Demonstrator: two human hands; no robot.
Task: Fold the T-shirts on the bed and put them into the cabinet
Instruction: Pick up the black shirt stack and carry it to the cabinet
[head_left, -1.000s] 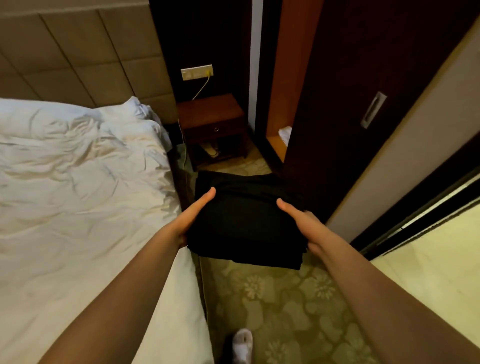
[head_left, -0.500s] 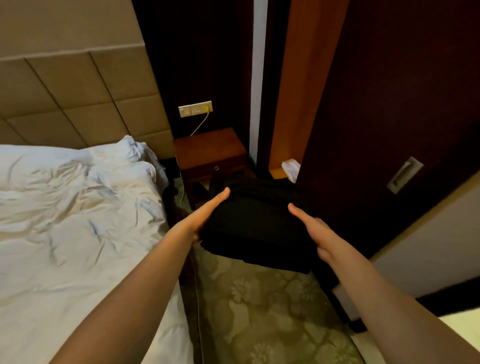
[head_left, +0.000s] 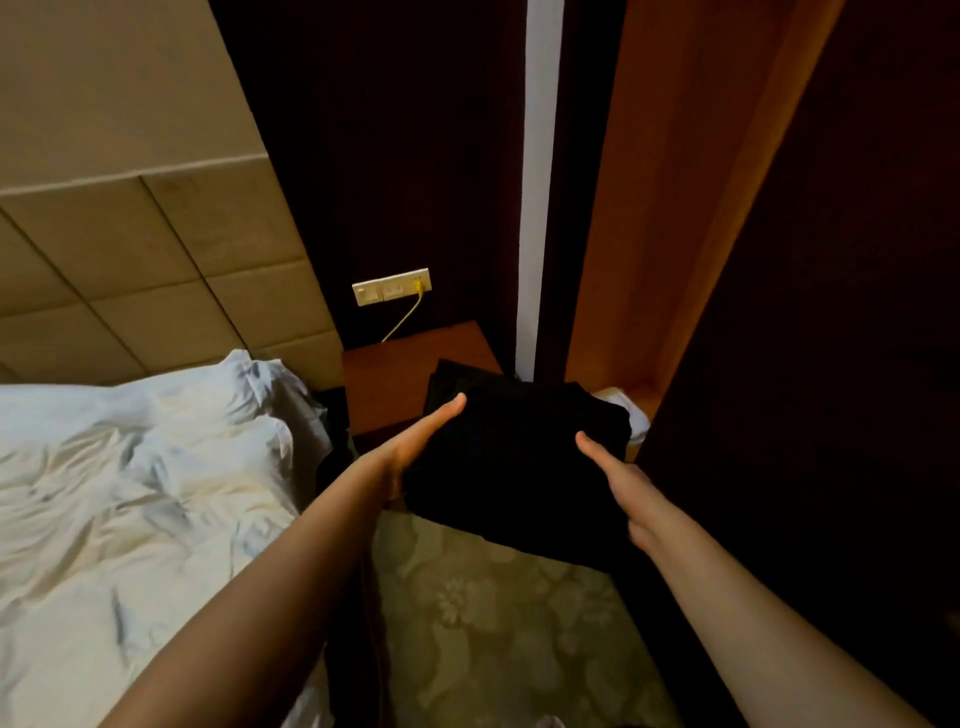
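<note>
A folded black T-shirt hangs in the air between my two hands, over the carpet and just in front of the cabinet, whose orange-brown inside shows. My left hand holds the shirt's left edge, thumb on top and fingers hidden beneath. My right hand holds the right edge the same way. The bed with its rumpled white sheet lies at the left; no other shirt shows on it.
The cabinet's dark door stands at the right. Something white lies low inside the cabinet behind the shirt. A wooden nightstand sits between bed and cabinet, under a wall socket with a yellow cable. Patterned carpet covers the floor.
I have stepped forward with the folded shirt, raising it toward the cabinet opening. The nightstand and the cabinet are closer now, and both hands keep the same hold.
</note>
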